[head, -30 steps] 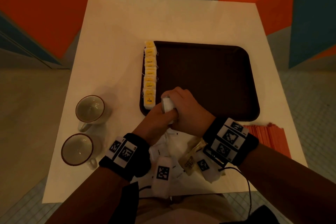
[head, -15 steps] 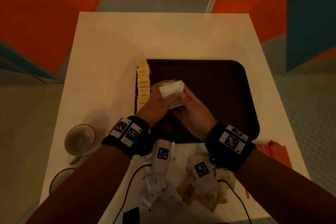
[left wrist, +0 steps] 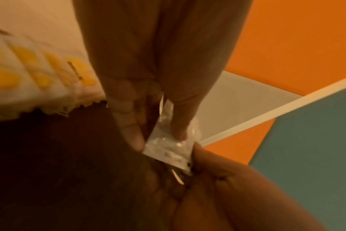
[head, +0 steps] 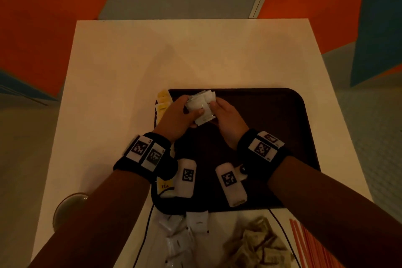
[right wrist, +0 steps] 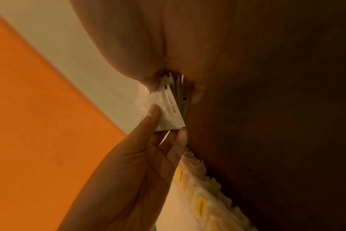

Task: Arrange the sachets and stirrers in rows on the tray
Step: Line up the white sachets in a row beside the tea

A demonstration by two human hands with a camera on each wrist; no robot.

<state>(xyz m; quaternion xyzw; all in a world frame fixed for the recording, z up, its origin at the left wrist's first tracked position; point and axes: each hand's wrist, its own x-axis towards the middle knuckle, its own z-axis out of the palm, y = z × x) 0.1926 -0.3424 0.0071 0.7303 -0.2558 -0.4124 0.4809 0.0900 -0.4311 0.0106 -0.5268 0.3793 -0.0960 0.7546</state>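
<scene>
Both hands hold a stack of several white sachets (head: 201,105) over the far left part of the dark brown tray (head: 282,128). My left hand (head: 181,113) pinches the top sachet (left wrist: 168,148) between thumb and fingers. My right hand (head: 226,115) grips the stack (right wrist: 171,107) from the right. A row of yellow tea sachets (head: 163,102) lies along the tray's left edge, partly hidden by my left hand; the row shows blurred in both wrist views (left wrist: 39,75) (right wrist: 198,200). Orange stirrers (head: 309,246) lie on the table at the near right.
The white table (head: 195,54) holds loose white sachets (head: 185,235) and brownish sachets (head: 258,246) near its front edge. A cup (head: 69,206) stands at the near left, partly hidden by my left forearm. Most of the tray's middle and right is bare.
Both hands carried the white sachet stack from the tray's near left corner toward its far left corner. The head view tilted, so the cups slid mostly out of frame.
</scene>
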